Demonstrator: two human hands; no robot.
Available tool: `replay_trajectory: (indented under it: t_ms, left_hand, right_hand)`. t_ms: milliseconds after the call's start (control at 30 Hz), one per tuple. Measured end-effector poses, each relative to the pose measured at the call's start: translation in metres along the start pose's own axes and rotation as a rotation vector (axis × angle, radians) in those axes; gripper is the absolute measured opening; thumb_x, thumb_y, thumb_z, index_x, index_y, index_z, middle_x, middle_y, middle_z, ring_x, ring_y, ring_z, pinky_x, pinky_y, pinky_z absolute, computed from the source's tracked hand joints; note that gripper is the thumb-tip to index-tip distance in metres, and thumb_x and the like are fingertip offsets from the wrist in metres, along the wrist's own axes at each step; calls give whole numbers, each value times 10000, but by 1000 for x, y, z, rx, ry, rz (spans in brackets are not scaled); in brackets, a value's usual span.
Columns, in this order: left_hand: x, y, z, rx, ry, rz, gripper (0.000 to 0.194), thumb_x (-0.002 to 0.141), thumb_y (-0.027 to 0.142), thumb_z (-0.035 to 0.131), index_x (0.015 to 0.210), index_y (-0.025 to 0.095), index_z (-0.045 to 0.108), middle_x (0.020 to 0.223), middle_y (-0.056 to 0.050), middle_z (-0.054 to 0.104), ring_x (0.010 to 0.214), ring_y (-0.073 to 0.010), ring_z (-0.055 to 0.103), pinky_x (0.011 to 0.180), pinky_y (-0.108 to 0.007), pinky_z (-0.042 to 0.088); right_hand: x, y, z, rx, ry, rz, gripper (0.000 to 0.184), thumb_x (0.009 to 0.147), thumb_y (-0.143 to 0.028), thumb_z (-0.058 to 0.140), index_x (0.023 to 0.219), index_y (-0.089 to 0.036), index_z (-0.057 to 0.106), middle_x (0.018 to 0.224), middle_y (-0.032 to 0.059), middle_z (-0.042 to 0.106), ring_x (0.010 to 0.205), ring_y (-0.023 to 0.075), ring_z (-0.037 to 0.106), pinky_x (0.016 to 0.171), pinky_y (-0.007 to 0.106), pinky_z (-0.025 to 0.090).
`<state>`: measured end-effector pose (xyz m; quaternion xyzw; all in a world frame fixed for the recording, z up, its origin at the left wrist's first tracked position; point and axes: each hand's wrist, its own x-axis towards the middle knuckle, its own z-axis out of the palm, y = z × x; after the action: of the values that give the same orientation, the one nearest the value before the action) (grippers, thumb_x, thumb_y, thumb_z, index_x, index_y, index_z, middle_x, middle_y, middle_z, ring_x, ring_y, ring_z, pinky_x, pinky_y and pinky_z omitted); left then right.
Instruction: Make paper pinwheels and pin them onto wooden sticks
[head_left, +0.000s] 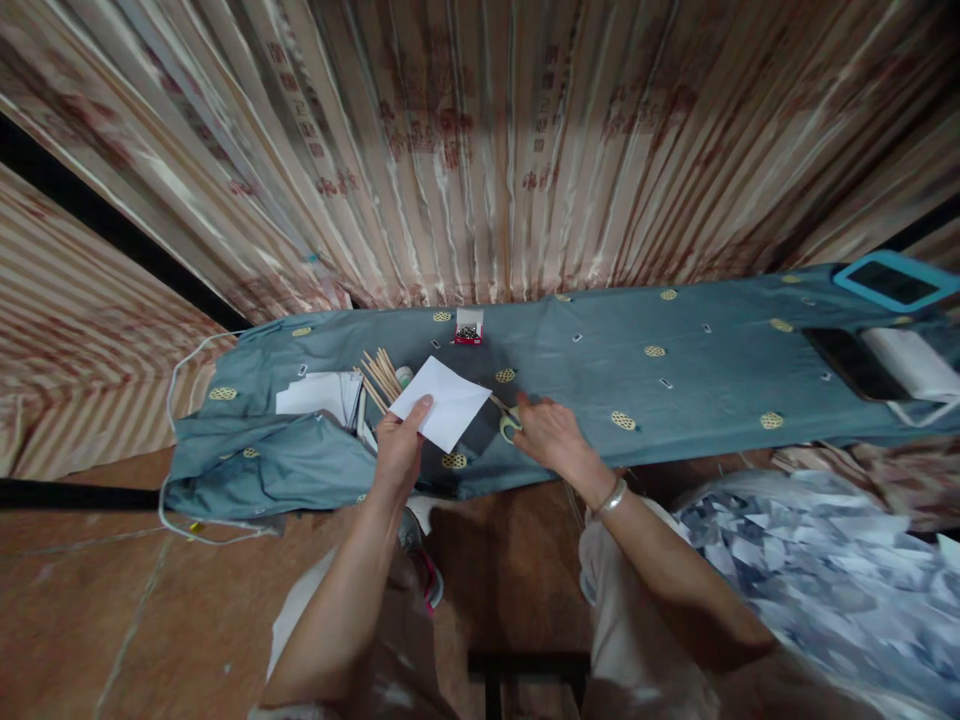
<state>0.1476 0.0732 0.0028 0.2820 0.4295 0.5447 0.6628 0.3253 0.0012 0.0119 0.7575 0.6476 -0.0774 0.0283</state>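
My left hand (pixel 400 445) pinches a white square sheet of paper (pixel 448 402) by its left side, thumb on top, above the cloth-covered table. Close to the sheet's right corner is a pair of scissors (pixel 511 424) with pale green handles. My right hand (pixel 553 436) has its fingers closed at those handles, and the blades point toward the paper. Left of the sheet lie several thin wooden sticks (pixel 381 374) and a stack of white paper (pixel 319 396). A small red open box (pixel 469 328) of little metal pieces stands behind the sheet.
The long table wears a grey-green cloth (pixel 585 385) with pineapple prints. At its right end are a blue-framed tablet (pixel 896 281), a dark phone-like slab (pixel 855 364) and a white roll (pixel 911 364). A large bag of paper scraps (pixel 817 570) sits low at right. Curtains (pixel 480 150) hang behind.
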Motion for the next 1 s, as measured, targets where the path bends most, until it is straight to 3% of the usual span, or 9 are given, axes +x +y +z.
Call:
replay_trajectory:
  t_ms: [100, 233, 300, 400, 533, 667, 733, 800, 1000]
  left_hand:
    - [-4, -9, 8, -5, -29, -102, 416, 479, 254, 907, 817, 111, 711, 704, -38, 726, 540, -112, 630, 473, -173, 480]
    - [-9, -13, 23, -84, -104, -211, 273, 607, 185, 842, 787, 105, 653, 557, 42, 593, 397, -28, 459, 304, -108, 230]
    - [-9, -13, 31, -145, -108, -281, 219, 669, 167, 797, 785, 114, 619, 565, 53, 570, 386, -16, 426, 289, -104, 175]
    - [-7, -15, 40, -171, -75, -366, 172, 741, 171, 749, 787, 132, 588, 607, 45, 596, 394, -12, 435, 294, -94, 192]
    - [-2, -19, 47, -174, -81, -364, 175, 719, 95, 756, 776, 127, 593, 671, 31, 634, 445, -9, 494, 316, -87, 242]
    - [-2, -26, 53, -119, -89, -333, 195, 695, 37, 743, 841, 125, 648, 772, -14, 708, 654, -83, 656, 544, -137, 510]
    - [-2, -31, 56, -78, -119, -317, 226, 695, 65, 753, 896, 123, 668, 855, -52, 736, 803, -146, 699, 724, -223, 574]
    - [-2, -35, 58, -58, -149, -302, 234, 696, 88, 757, 913, 118, 677, 902, -74, 744, 866, -171, 703, 794, -258, 573]
    - [-4, -47, 66, -34, -208, -231, 279, 646, 149, 789, 906, 120, 694, 948, -76, 749, 875, -184, 705, 789, -270, 574]
  right_hand:
    - [-8, 7, -2, -14, 16, -27, 540, 888, -251, 549, 1374, -46, 439, 1031, 202, 723, 1065, 281, 651, 799, 314, 481]
    - [-1, 8, -4, 14, -6, -39, 308, 872, -124, 479, 1139, -79, 626, 1032, 209, 720, 991, 265, 682, 785, 313, 474]
    - [-1, 13, -5, 61, -25, -31, 259, 858, -144, 498, 1057, -106, 659, 995, 191, 731, 953, 267, 694, 762, 314, 472]
    - [-9, 30, 0, 367, -30, 11, 241, 808, -208, 586, 1024, -154, 678, 903, 111, 748, 869, 241, 701, 718, 295, 469]
    - [-23, 53, 13, 1243, -104, 166, 417, 711, -214, 683, 1126, -176, 653, 795, 22, 731, 644, 140, 653, 549, 220, 438]
    - [-30, 61, 22, 1923, -236, 220, 406, 640, -237, 763, 1037, -180, 697, 816, 46, 744, 674, 140, 681, 547, 208, 480]
    - [-31, 61, 24, 2063, -271, 228, 334, 612, -212, 776, 940, -179, 716, 806, 55, 744, 686, 150, 695, 554, 210, 499]
    - [-31, 62, 26, 2121, -261, 210, 306, 617, -207, 768, 917, -178, 712, 791, 54, 737, 665, 151, 692, 508, 201, 481]
    - [-19, 74, 29, 2167, 38, 275, 323, 637, -348, 818, 877, -190, 671, 749, 22, 705, 666, 128, 656, 584, 218, 512]
